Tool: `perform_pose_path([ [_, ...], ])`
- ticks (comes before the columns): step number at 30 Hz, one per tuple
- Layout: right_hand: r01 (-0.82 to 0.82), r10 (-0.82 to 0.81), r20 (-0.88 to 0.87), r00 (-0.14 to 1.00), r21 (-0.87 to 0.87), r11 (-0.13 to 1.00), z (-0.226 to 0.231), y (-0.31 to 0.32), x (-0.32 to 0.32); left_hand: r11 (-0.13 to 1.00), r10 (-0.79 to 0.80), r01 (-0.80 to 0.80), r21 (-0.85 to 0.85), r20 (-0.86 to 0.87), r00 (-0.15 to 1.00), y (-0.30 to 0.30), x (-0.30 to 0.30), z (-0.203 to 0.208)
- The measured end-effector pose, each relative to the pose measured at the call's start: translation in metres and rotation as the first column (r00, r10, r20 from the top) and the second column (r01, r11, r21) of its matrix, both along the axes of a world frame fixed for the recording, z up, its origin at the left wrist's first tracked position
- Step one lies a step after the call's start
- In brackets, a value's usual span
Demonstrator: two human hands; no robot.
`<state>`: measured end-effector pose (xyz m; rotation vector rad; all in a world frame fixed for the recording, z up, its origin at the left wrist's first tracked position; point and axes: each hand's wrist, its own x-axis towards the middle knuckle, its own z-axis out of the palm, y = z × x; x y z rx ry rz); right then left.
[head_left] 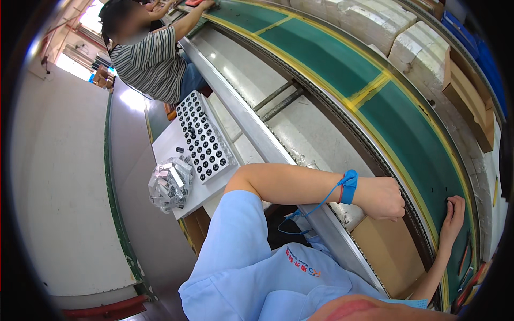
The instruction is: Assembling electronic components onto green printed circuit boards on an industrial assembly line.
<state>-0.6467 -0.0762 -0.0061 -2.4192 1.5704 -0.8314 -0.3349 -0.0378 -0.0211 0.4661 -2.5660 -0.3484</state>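
My left hand (pixel 379 198) is curled into a fist at the near edge of the conveyor, its knuckles by the rail. Whatever the fist may hold is hidden. A blue wrist strap (pixel 349 187) with a coiled cord circles that wrist. On the green conveyor belt (pixel 420 136), to the right, rests my right hand (pixel 453 216), fingers loosely bent and slightly apart, with nothing visible in them. Two small black pieces (pixel 447 189) lie on the belt just beyond its fingertips.
At left, a white tray (pixel 210 172) with rows of round black parts stands on a white table, beside a clear plastic bag (pixel 170 184) of small pieces. A metal rail (pixel 251 124) runs alongside me. Foam blocks (pixel 423 45) and a cardboard box (pixel 465 101) line the far side. A co-worker in stripes (pixel 144 67) sits farther up.
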Motion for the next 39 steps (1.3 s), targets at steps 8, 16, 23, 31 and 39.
perform_pose_path([
  [8, -0.012, 0.012, 0.0, 1.0, -0.058, 0.998, 0.001, 0.008, 0.006, 0.997, -0.026, 0.025, 0.078, 0.017, 1.0, 0.007, 0.0, -0.001],
  [16, 0.069, -0.069, -0.002, 0.998, -0.007, 0.998, -0.002, 0.008, 0.0, 0.998, 0.013, -0.013, 0.055, 0.014, 1.0, -0.009, 0.024, 0.001],
  [23, 0.106, -0.118, -0.105, 0.987, -0.113, 0.988, -0.004, 0.005, -0.001, 0.998, 0.056, -0.056, 0.023, 0.001, 0.998, -0.011, 0.031, 0.008],
  [31, 0.03, -0.031, 0.008, 0.999, 0.036, 0.999, -0.002, 0.006, -0.003, 0.996, 0.04, -0.043, 0.081, 0.031, 0.999, -0.007, 0.031, 0.006],
  [39, 0.061, -0.061, 0.03, 0.998, -0.002, 0.998, -0.003, 0.008, -0.003, 0.993, 0.044, -0.05, 0.108, 0.053, 0.998, -0.005, 0.03, 0.007],
])
